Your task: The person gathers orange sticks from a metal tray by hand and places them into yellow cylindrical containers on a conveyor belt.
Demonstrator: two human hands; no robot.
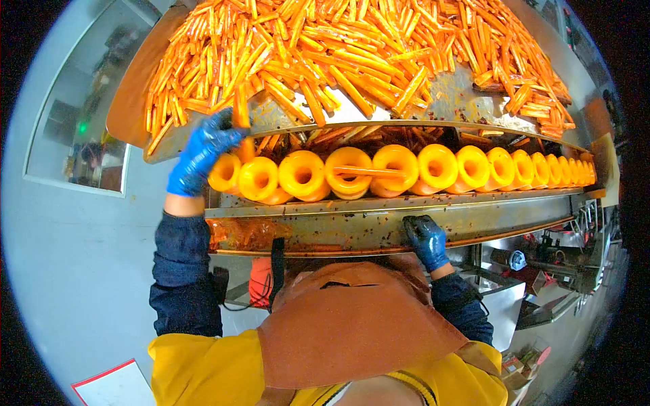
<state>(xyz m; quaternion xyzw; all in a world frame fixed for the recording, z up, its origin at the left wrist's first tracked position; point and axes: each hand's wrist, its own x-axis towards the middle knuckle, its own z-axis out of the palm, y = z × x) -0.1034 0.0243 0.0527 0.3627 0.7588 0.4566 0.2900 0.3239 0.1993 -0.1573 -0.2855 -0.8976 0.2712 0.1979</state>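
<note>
My left hand [205, 153], in a blue glove, is closed on an oily orange food stick [242, 108] held upright above the left end of the row of yellow funnel-shaped cups [302, 175]. My right hand [426, 241], its blue glove darkly smeared, rests at the metal trough [338, 229] with its fingers curled; whatever they hold is hidden. A heap of oily orange sticks [325, 54] covers the metal table above the cups. One loose stick [369, 172] lies across the mouths of two cups.
Reddish oily residue [247, 233] sits at the trough's left end. A brown apron [359, 325] presses near its front edge. A pale wall panel [74, 223] stands at left. Metal equipment [562, 271] and a white box [501, 304] are on the right.
</note>
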